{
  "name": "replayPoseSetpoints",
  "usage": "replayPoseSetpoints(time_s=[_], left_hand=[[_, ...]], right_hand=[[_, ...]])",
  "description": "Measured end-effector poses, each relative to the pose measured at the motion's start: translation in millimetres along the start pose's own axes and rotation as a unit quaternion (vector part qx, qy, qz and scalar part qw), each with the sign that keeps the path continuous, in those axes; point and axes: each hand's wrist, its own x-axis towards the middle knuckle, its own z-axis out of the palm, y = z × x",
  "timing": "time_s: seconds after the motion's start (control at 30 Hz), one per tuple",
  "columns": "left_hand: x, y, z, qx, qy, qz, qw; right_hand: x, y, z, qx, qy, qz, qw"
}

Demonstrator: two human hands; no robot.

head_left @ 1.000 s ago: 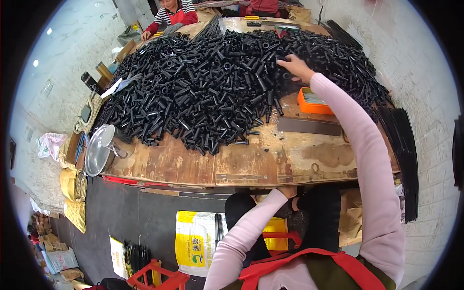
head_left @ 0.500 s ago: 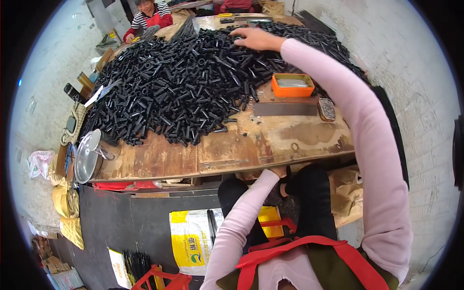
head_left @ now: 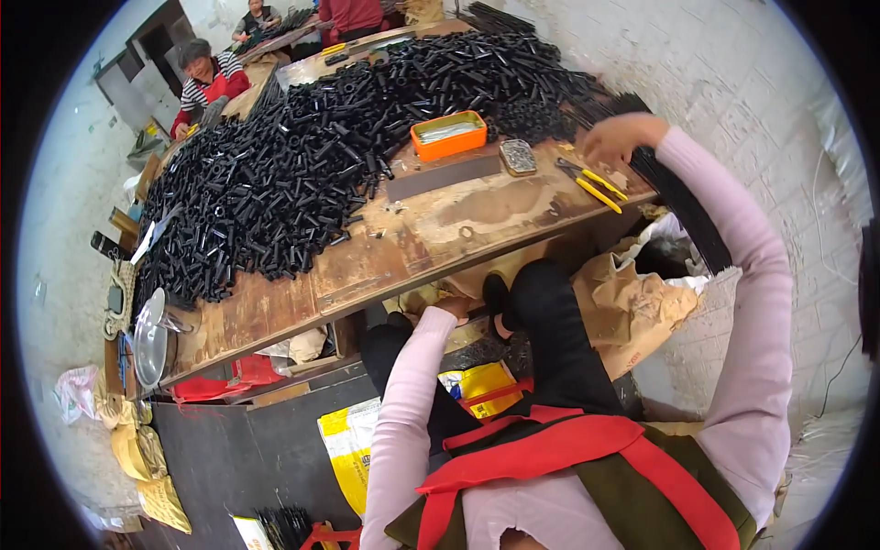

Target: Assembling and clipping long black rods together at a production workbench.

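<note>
Swung rightward from the black tubes, the blurred right hand hangs near yellow-handled pliers; the left hand sits below the bench edge (grip unclear on both).

A worn wooden table stands between a whitish wall with brick-like lines past its right edge and a pale wall past its left. Dark floor spreads below its near edge; a dark opening shows beyond the far left corner.
</note>
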Motion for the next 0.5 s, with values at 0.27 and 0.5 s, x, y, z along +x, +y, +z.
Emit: replayPoseSetpoints(time_s=[0.27,0.5], left_hand=[[8.6,86.8,48.9,0.150,-0.188,0.005,0.971],[-29.3,150.2,101.4,0.123,-0.263,-0.013,0.957]], right_hand=[[-95.6,24.0,152.1,0.057,-0.127,-0.154,0.978],[-67.5,100.5,130.4,0.184,0.020,-0.054,0.981]])
